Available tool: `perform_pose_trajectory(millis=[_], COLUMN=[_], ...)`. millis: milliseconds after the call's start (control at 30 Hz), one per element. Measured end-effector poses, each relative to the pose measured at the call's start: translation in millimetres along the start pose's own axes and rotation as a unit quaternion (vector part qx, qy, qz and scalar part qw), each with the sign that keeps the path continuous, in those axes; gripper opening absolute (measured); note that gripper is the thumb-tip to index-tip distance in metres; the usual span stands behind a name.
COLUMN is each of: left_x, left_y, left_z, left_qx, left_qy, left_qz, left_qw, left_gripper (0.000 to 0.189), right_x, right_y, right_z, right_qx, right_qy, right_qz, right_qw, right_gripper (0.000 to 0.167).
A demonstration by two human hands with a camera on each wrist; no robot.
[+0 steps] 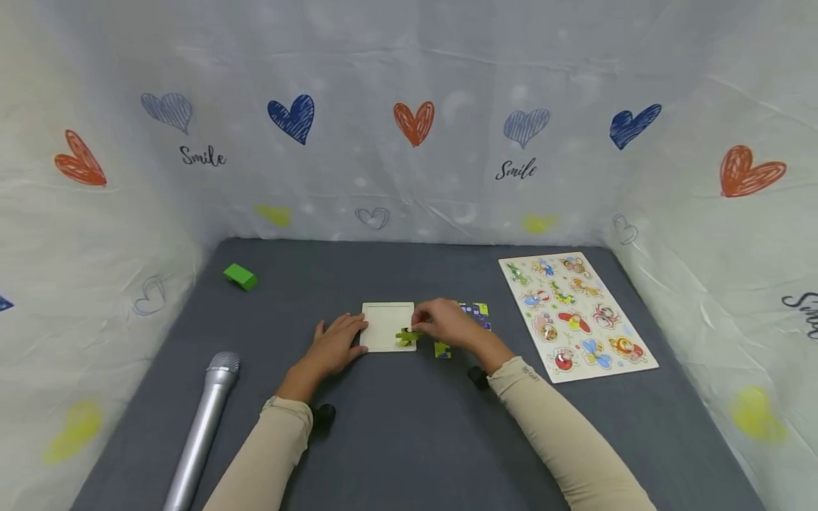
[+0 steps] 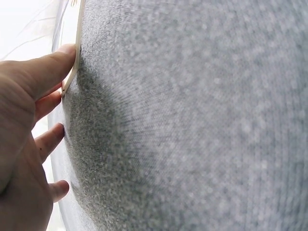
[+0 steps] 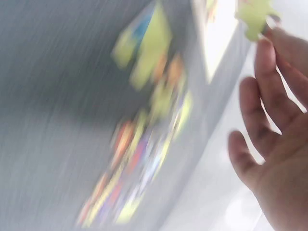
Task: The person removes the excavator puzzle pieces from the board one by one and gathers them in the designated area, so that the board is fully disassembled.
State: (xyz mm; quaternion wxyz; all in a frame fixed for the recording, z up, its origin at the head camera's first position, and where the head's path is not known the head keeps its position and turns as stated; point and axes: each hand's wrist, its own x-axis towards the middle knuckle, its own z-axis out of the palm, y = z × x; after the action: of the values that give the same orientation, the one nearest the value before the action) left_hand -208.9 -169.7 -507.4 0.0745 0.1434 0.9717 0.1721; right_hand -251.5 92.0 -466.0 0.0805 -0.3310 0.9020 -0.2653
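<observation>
A small cream puzzle board lies flat on the grey table. My left hand is at its left side, with thumb and fingertips touching the edge; in the left wrist view the thumb lies on the rim and the other fingers are spread. Thumb and forefinger of my right hand pinch a yellow-green jigsaw piece, held over the board's lower right corner. More colourful jigsaw pieces lie just right of the board, partly hidden by the right hand and blurred in the right wrist view.
To the right lies a larger picture board with insect shapes. A silver microphone rests at the left front, and a green block sits at the back left. White cloth walls with printed hearts enclose the table.
</observation>
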Motion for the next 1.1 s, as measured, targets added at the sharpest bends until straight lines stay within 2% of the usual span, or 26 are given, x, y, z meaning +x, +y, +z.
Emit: perform_pose_trajectory(millis=[233,500,833,1100], left_x=[-7.6,-5.0,0.0,2.7], left_y=[-8.7,-8.4,-4.1,0.3], left_z=[-1.8,-3.9,-1.3,-1.9], left_qx=[0.003,0.001,0.001,-0.001], left_qy=[-0.001,-0.002,-0.003,-0.002], left_qz=[-0.021,-0.017,-0.010,0.002], left_qw=[0.9998,0.9999,0.9999,1.0000], left_gripper=[0.057,0.057,0.057,0.057], right_x=[-29.9,-37.3,-43.4,-46.2], right_y=[42,53,57,59], right_z=[-30,-36,-35,-40], right_qx=[0.045,0.056,0.006,-0.029], right_qy=[-0.074,-0.106,-0.100,-0.104], right_qz=[0.069,0.058,0.083,0.112], right_qw=[0.9938,0.9911,0.9915,0.9878], right_gripper=[0.009,0.011,0.014,0.016])
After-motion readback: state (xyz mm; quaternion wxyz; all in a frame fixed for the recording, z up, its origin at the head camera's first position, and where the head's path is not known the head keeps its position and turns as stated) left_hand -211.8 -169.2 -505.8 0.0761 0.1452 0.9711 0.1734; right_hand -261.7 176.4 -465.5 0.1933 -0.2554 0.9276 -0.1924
